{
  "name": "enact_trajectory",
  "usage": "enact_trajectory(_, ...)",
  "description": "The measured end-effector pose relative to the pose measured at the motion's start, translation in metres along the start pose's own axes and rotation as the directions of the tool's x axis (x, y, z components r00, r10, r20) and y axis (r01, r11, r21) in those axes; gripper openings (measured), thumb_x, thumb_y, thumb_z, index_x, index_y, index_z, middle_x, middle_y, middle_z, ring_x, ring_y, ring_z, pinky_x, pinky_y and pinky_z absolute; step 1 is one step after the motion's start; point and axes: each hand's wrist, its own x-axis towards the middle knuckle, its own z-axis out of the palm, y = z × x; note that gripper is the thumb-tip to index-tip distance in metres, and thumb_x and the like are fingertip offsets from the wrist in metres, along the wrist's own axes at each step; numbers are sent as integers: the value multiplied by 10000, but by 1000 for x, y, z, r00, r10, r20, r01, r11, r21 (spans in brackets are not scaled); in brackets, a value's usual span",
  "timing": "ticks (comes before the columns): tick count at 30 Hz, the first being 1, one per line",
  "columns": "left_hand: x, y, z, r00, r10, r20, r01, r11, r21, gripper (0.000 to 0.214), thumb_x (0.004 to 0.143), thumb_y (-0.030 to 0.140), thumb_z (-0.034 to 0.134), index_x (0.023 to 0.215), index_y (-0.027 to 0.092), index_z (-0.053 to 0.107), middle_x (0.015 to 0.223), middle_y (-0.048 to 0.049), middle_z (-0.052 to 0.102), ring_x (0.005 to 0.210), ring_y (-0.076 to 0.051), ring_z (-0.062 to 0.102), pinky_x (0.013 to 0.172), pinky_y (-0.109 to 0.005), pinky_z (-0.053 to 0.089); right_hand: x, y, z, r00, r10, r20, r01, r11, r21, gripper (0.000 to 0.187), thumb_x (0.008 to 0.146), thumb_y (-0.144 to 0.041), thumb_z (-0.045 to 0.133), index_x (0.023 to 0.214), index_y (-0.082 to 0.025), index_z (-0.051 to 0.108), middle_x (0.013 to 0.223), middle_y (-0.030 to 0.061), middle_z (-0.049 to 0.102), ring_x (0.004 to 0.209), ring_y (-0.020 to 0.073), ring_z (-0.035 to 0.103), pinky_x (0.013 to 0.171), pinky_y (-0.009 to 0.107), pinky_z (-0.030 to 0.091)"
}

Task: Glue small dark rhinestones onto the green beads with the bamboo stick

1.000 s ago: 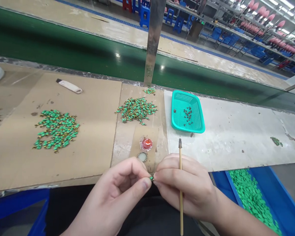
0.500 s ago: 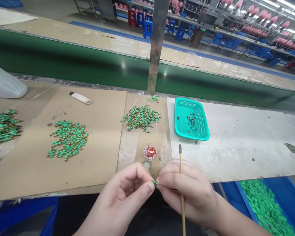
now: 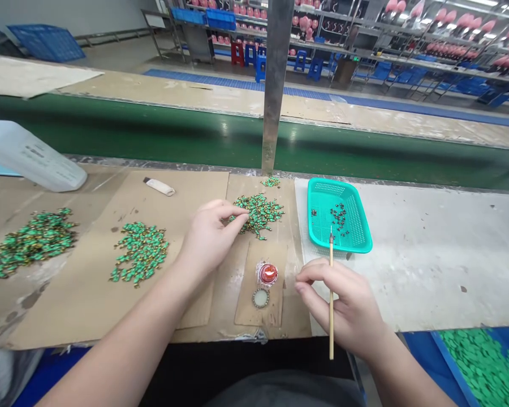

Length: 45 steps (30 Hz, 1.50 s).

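My left hand (image 3: 214, 229) reaches over the left edge of the middle pile of small green-and-gold pieces (image 3: 261, 212). Its thumb and forefinger are pinched together; whatever lies between the tips is too small to make out. In my right hand (image 3: 341, 302) a thin wooden paintbrush (image 3: 331, 316) stands nearly upright, tip pointing away from me, held by the fingers. The brush tip overlaps the near side of the turquoise basket (image 3: 367, 243), which has some small dark pieces in it. Between my hands sit a cap of glossy red paint (image 3: 268, 273) and a bottle cap with a pale inside (image 3: 261, 298).
Two more piles of green-and-gold pieces (image 3: 139, 253) lie to the left. A white plastic bottle (image 3: 46, 161) lies tilted at the far left, near a white-handled cutter (image 3: 160, 186). A metal post (image 3: 274, 102) rises behind the table. Green pieces (image 3: 483, 362) fill a blue bin at lower right.
My hands have parted. The left moved forward from the small green piece both hands were at, to the middle pile. The right moved slightly right, keeping the paintbrush. The view has shifted.
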Motion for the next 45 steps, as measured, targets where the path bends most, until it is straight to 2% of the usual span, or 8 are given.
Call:
enact_trajectory(5,3,-8,-15,998,-25,-52,28,998,54,232,959,406,771,973,269,958,920,-53,864,985,-327,787,972,-457,611,-12,2,-9,1000,8,0,-8,1000,-1,137,1102,-120,739,1075,-249,778,899,5,834,778,193,840,726,272,694)
enact_trajectory(9,-22,-34,-69,973,-154,-171,175,978,116,186,964,411,849,955,227,871,861,-25,841,798,-250,764,786,-382,618,-35,12,-26,997,75,-33,-78,991,-111,82,1118,-215,775,1107,-290,808,982,17,880,839,218,895,745,262,721)
enact_trajectory(14,-44,-78,-151,892,-261,-369,347,919,190,296,1133,432,825,951,207,759,848,24,758,721,-186,717,726,-354,637,-63,38,-36,991,118,-67,-129,970,-204,75,1121,-368,769,1087,-320,816,980,14,890,795,257,905,703,302,747)
enact_trajectory(18,-47,-106,-184,873,-303,-383,412,877,246,314,1174,482,799,1053,193,801,974,-6,811,800,-201,773,761,-370,689,-77,49,-32,990,135,-39,-141,964,-225,60,1098,-375,792,1138,-335,812,1030,21,898,863,307,925,715,347,771)
enact_trajectory(23,-41,-127,-179,893,-337,-297,429,836,343,289,1143,398,856,1336,185,815,1286,-90,859,1050,-269,850,927,-478,747,-77,48,-25,995,104,-9,-104,975,-197,82,1084,-354,784,1161,-340,809,1045,26,899,849,309,928,725,339,786)
enact_trajectory(34,-16,-131,-167,913,-358,-194,406,765,500,317,1141,404,853,1410,240,825,1500,-121,824,1269,-333,826,1071,-545,728,-69,40,-23,996,86,15,-82,980,-181,55,1077,-309,766,1107,-328,807,988,23,897,781,294,914,678,305,772)
enact_trajectory(40,-3,-128,-162,894,-406,-191,448,805,388,359,1134,405,864,1435,219,808,1466,-119,828,1211,-325,839,1018,-530,741,-66,36,-15,994,110,4,-109,984,-142,82,1103,-379,764,1078,-324,819,959,28,899,741,286,901,649,307,761)
enact_trajectory(45,-20,-96,-160,902,-383,-197,412,901,136,268,1124,426,863,1240,189,817,1222,-75,848,1027,-264,823,916,-466,720,-63,36,-26,988,152,3,-151,986,-70,318,1247,-467,596,1217,-313,873,924,36,884,822,268,921,704,283,761)
